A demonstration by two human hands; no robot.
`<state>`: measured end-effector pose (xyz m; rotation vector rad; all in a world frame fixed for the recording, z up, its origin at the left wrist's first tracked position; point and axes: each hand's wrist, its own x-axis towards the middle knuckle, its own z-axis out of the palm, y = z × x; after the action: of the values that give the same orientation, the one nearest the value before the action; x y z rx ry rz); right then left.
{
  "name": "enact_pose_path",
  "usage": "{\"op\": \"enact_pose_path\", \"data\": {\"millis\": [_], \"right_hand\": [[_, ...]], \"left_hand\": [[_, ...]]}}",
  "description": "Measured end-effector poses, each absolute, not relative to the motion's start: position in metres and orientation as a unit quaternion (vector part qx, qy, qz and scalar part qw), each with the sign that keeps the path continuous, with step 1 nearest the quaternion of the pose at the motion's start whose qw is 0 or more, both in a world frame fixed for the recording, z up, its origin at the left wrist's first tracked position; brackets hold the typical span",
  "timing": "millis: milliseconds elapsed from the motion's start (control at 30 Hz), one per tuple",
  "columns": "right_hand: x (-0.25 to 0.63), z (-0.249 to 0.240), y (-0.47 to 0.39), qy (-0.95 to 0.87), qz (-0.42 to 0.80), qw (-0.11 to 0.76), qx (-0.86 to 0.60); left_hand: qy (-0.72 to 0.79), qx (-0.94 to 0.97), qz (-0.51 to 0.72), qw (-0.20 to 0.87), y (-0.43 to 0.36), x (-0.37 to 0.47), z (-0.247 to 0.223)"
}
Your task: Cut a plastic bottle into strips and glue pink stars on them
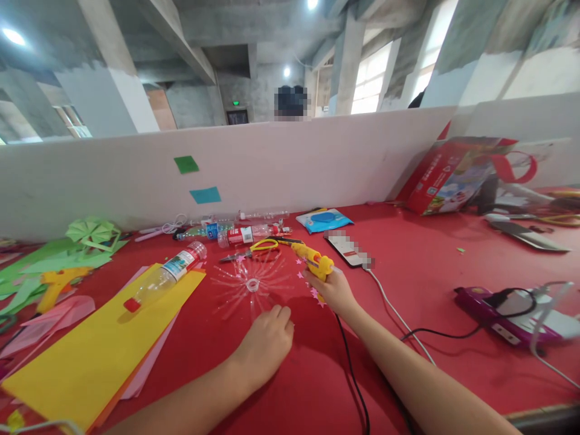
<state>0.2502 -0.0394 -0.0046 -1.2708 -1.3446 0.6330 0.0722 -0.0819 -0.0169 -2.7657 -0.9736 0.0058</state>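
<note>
Yellow paper (90, 368) lies nearest, one of at least four bottles (178, 264) on it; beyond, one of two glue guns (57, 287). The left hand (267, 341) curls beside one fringed plastic piece (252, 289), grip unclear. Right fingers (312, 279) hold the second glue gun (319, 264); its tugged cord (348, 356) could scatter several stars (314, 293), its heat warp strips.

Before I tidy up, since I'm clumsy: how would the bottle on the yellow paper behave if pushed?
The bottle lies on its side, so it would probably roll. It looks empty, so likely light. Its clear plastic may dent if squeezed.
</note>
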Motion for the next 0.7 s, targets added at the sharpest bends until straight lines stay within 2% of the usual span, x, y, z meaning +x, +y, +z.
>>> {"op": "enact_pose_path", "data": {"millis": [267,467,533,700], "right_hand": [[0.25,-0.004,-0.039,-0.562,0.272,0.561,-0.544],[0.25,-0.001,-0.042,-0.559,0.279,0.572,-0.532],[0.248,0.001,-0.045,-0.558,0.285,0.576,-0.525],[0.236,0.008,-0.059,-0.582,0.347,0.559,-0.477]], "left_hand": [[-0.27,-0.947,0.044,0.169,-0.083,0.079,-0.01],[-0.289,-0.947,-0.012,0.137,-0.076,0.074,-0.011],[-0.341,-0.933,-0.089,0.072,-0.074,0.071,-0.008],[-0.441,-0.798,-0.344,-0.224,-0.067,0.067,0.009]]}}
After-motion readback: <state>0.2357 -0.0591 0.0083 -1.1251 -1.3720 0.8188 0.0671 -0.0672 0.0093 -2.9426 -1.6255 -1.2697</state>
